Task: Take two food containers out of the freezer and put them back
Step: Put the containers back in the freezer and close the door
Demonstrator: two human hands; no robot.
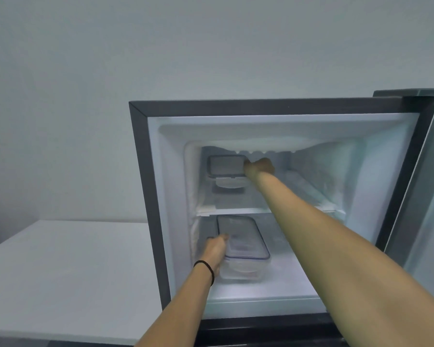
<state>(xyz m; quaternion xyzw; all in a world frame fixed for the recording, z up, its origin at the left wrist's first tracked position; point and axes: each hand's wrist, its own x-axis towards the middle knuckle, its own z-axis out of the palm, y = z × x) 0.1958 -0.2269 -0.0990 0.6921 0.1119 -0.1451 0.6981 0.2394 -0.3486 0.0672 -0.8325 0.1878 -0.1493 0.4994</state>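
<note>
Two lidded plastic boxes sit in the freezer (pixel 236 306): the upper box (pixel 226 169) on the shelf (pixel 238 211), the lower box (pixel 243 242) on the floor. The right hand (pixel 259 166) touches the upper box's side and the left hand (pixel 214 251) the lower one's; whether either is clamped, I cannot tell. They are probably stiff, frost-slick and light, best held by the long sides under the rim.
</note>
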